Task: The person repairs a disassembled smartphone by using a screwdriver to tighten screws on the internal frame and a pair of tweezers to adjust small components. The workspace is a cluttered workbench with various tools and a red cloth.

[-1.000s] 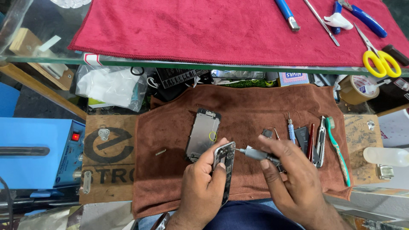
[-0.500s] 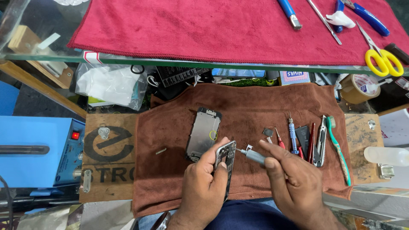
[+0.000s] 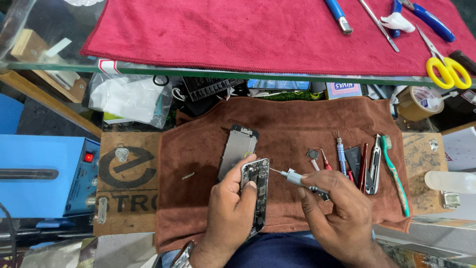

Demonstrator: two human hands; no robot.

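Observation:
My left hand [image 3: 229, 208] grips an opened phone body [image 3: 255, 191], its circuit side up, tilted over the brown towel [image 3: 287, 124]. In my right hand [image 3: 339, 211] is a small grey screwdriver [image 3: 293, 177], its thin tip pointing left at the phone's upper right edge. A detached phone screen panel [image 3: 238, 148] lies face down on the towel just above my left hand.
Small tools [image 3: 357, 161] and a green toothbrush [image 3: 395, 173] lie on the towel's right side. A blue machine [image 3: 44, 173] stands at left. Above, a glass shelf holds a red cloth [image 3: 238, 34], yellow scissors [image 3: 448, 69] and blue-handled pliers [image 3: 431, 20]. A tape roll [image 3: 414, 101] sits at right.
My right hand drew back slightly to the right, so the screwdriver tip now sits just off the phone's edge. My left hand keeps the phone in the same place.

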